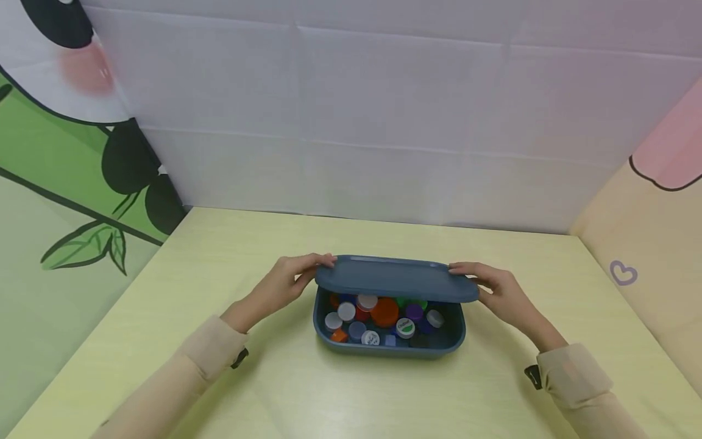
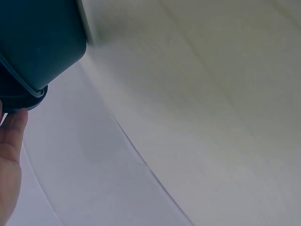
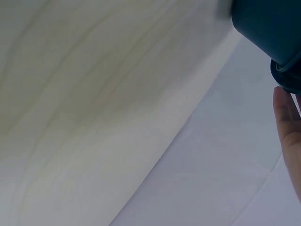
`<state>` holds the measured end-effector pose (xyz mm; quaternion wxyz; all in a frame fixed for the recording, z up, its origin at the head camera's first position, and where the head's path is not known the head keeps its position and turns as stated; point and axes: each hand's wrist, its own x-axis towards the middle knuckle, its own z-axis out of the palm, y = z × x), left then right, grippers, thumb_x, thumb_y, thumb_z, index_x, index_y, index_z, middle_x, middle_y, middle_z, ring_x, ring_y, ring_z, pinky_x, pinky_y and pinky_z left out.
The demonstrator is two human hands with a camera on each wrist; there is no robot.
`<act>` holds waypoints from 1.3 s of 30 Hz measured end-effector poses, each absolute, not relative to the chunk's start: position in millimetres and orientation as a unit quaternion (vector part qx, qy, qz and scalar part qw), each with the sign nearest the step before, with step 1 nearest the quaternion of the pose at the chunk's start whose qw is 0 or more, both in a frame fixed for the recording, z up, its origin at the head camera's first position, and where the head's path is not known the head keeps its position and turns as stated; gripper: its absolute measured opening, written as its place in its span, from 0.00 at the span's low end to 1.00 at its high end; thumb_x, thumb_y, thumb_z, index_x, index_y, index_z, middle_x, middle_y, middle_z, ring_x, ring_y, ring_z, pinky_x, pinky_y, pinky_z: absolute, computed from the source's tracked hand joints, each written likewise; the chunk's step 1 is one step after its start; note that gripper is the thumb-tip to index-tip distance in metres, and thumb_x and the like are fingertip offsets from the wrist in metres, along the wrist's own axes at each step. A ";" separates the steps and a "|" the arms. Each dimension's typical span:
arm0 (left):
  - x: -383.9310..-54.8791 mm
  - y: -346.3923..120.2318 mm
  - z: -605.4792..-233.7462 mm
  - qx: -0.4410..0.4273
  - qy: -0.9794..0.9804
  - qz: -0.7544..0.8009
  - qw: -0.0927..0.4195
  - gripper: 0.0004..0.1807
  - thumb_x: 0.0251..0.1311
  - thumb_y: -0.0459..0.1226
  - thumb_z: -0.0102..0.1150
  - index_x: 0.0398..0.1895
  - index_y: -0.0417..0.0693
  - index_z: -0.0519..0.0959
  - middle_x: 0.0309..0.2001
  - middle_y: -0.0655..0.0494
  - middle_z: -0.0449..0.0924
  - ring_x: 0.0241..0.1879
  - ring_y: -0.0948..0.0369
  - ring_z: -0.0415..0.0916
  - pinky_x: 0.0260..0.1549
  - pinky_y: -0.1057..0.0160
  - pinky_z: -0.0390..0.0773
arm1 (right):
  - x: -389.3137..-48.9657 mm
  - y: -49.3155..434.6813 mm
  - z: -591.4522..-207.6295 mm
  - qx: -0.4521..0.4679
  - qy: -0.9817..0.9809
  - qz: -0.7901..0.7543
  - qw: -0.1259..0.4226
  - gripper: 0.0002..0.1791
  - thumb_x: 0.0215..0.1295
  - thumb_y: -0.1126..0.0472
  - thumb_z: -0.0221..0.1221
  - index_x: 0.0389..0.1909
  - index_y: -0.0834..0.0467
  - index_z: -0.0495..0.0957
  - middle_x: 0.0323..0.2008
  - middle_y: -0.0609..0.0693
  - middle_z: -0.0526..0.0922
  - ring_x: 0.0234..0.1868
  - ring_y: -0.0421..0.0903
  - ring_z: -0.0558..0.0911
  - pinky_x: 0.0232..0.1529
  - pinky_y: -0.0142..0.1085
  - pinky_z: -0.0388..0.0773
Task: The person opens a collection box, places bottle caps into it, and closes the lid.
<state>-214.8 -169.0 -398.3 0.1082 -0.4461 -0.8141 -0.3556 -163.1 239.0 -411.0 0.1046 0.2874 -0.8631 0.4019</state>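
A dark blue lid (image 1: 395, 278) is held tilted over the back part of a blue rectangular box (image 1: 384, 350). Inside the box lie several bottle caps, among them an orange cap (image 1: 385, 313), a white cap (image 1: 346, 311) and a purple cap (image 1: 414, 312). My left hand (image 1: 285, 281) grips the lid's left end between thumb and fingers. At the other end, my right hand (image 1: 501, 292) pinches the lid's right edge. Each wrist view shows a corner of the box (image 2: 47, 42) and fingertips at the lid's rim; the caps are hidden there.
The box stands on a pale yellow wood-grain table (image 1: 247, 390). Behind the table rises a creased whitish backdrop (image 1: 384, 122). A printed green cloth (image 1: 71, 171) hangs at the left, and a peach panel (image 1: 652, 244) with a heart is at the right.
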 end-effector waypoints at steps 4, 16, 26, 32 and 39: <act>-211.1 -171.7 -399.8 -0.467 -0.814 -0.335 0.084 0.18 0.56 0.23 0.53 0.46 0.51 0.77 0.54 0.53 0.77 0.57 0.58 0.72 0.51 0.67 0.75 | -162.3 241.6 -417.2 0.304 -0.862 0.391 0.109 0.20 0.55 0.75 0.57 0.48 0.57 0.78 0.54 0.60 0.76 0.57 0.30 0.72 0.50 0.20 0.72; -203.2 -175.1 -407.1 -0.492 -0.812 -0.304 0.081 0.18 0.54 0.23 0.56 0.44 0.51 0.77 0.55 0.54 0.76 0.60 0.57 0.69 0.50 0.70 0.74 | -161.0 243.1 -428.9 0.318 -0.872 0.337 0.158 0.23 0.49 0.79 0.59 0.42 0.52 0.81 0.52 0.57 0.77 0.54 0.44 0.76 0.49 0.15 0.68; -200.3 -175.7 -404.7 -0.486 -0.827 -0.271 0.083 0.16 0.56 0.26 0.55 0.45 0.53 0.77 0.58 0.57 0.73 0.61 0.58 0.67 0.52 0.69 0.74 | -158.6 241.3 -430.6 0.313 -0.872 0.341 0.161 0.19 0.53 0.78 0.57 0.40 0.54 0.81 0.52 0.57 0.77 0.53 0.37 0.76 0.44 0.19 0.72; -199.6 -175.8 -402.9 -0.485 -0.835 -0.250 0.073 0.16 0.57 0.27 0.54 0.46 0.54 0.77 0.59 0.59 0.72 0.62 0.60 0.66 0.53 0.70 0.73 | -154.7 237.4 -431.4 0.306 -0.877 0.351 0.122 0.22 0.60 0.71 0.55 0.56 0.58 0.71 0.61 0.58 0.68 0.64 0.34 0.65 0.56 0.25 0.70; -199.8 -175.9 -404.3 -0.478 -0.847 -0.223 0.067 0.17 0.58 0.27 0.53 0.47 0.54 0.76 0.59 0.61 0.71 0.62 0.61 0.65 0.54 0.70 0.72 | -150.1 232.3 -430.1 0.278 -0.884 0.373 0.053 0.30 0.66 0.65 0.50 0.68 0.59 0.54 0.69 0.55 0.55 0.68 0.31 0.54 0.58 0.42 0.69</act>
